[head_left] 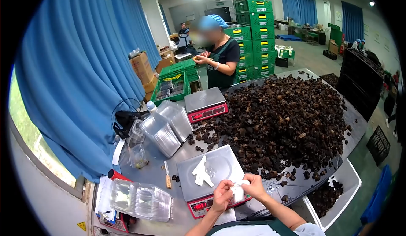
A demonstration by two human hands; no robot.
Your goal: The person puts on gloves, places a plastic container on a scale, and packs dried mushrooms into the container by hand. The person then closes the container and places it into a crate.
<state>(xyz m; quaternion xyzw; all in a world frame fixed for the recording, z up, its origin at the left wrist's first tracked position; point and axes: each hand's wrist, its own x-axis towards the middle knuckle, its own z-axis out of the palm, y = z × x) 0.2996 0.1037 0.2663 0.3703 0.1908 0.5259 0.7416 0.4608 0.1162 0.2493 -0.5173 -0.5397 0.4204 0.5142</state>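
Note:
Both my hands are together over the front edge of a red scale [218,164] with a grey plate. My left hand [222,194] has its fingers closed on a small white item [239,191], which looks like a white glove or cloth. My right hand [254,187] pinches the upper right part of the same item. On the scale plate lies a white glove [203,171], crumpled. Just beyond my hands is a big heap of dark dried pieces [287,122], resembling mushrooms or fungus.
A knife [168,175], stacked clear plastic boxes [144,200] and a second scale [206,100] are on the table. A co-worker [222,52] stands across it beside green crates [262,37]. At the right are a white bin [351,189] and a black crate [377,145].

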